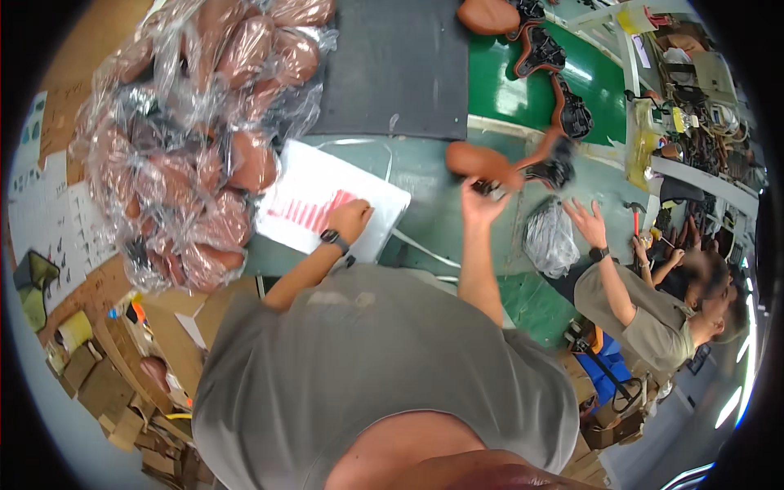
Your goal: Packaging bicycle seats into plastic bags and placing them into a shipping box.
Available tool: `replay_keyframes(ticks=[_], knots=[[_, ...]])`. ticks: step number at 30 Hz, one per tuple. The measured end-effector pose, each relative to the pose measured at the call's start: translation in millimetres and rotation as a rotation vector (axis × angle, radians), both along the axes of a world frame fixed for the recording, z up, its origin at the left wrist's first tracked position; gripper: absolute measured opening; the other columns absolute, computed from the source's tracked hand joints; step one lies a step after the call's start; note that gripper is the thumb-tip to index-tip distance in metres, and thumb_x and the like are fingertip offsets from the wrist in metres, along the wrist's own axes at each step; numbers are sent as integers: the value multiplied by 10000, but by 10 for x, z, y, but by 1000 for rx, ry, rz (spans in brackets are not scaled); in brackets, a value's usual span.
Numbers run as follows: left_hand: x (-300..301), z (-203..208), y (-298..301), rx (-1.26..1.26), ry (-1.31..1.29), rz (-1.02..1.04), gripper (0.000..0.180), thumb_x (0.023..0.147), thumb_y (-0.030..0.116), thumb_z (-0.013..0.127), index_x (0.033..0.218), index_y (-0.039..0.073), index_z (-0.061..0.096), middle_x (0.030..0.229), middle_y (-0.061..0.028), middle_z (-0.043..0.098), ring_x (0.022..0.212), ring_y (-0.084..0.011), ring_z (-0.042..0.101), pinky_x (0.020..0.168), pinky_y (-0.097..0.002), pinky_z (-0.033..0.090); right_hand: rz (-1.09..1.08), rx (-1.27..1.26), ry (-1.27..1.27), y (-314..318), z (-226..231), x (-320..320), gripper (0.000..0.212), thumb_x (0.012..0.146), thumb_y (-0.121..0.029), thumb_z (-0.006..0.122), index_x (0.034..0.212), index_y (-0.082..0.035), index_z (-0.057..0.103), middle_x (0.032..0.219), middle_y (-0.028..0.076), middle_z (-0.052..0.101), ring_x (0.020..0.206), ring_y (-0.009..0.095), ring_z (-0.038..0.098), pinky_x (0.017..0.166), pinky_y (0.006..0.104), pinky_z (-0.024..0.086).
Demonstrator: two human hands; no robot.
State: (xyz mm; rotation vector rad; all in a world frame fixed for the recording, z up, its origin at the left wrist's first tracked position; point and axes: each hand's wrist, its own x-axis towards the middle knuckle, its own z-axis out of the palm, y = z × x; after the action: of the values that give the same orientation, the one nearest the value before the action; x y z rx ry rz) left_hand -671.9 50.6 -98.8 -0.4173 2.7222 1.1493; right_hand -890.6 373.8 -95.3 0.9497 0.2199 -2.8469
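The fingertips of the right hand (480,202) are being hidden behind the brown saddle (483,162), so the grip cannot be made out. The marks on the white sheet (327,208) are being blurred and partly covered by the left hand (349,219). The wrapped saddles (196,139) are being blurred by shiny plastic. The small things on the far shelf (702,122) are being shown too small to tell.

Plastic-wrapped brown saddles (192,131) heaped upper left, dark mat (396,65) top centre, crumpled plastic bag (549,238) right of centre, cardboard scraps (106,384) lower left, cluttered workbench (702,122) far right.
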Motion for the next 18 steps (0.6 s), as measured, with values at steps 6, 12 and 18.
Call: replay_keyframes(ticks=[6, 12, 18], knots=[[490, -711, 143, -125, -29, -129, 157, 953, 254, 783, 962, 118, 706, 1056, -126, 689, 1028, -358, 690, 840, -483, 579, 473, 82, -130, 648, 527, 2438, 1029, 1006, -842, 495, 1746, -161, 275, 1699, 207, 458, 1533, 457, 474, 1263, 688, 367], [831, -654, 415, -183, 120, -42, 231, 948, 288, 807, 1019, 84, 724, 1069, -151, 690, 1054, -367, 681, 871, -490, 586, 1096, 1338, 112, 1119, 438, 3331, 1267, 870, -418, 905, 1770, -75, 82, 1618, 267, 520, 1425, 444, 590, 1216, 580, 467], [987, -691, 371, -107, -19, 47, 260, 1013, 339, 750, 1079, 95, 809, 1085, -167, 748, 1079, -372, 695, 900, -505, 581, 1267, 2005, 25, 430, 473, 3295, 1310, 749, -296, 980, 1726, -20, 152, 1449, 262, 668, 1267, 416, 696, 1079, 483, 555]])
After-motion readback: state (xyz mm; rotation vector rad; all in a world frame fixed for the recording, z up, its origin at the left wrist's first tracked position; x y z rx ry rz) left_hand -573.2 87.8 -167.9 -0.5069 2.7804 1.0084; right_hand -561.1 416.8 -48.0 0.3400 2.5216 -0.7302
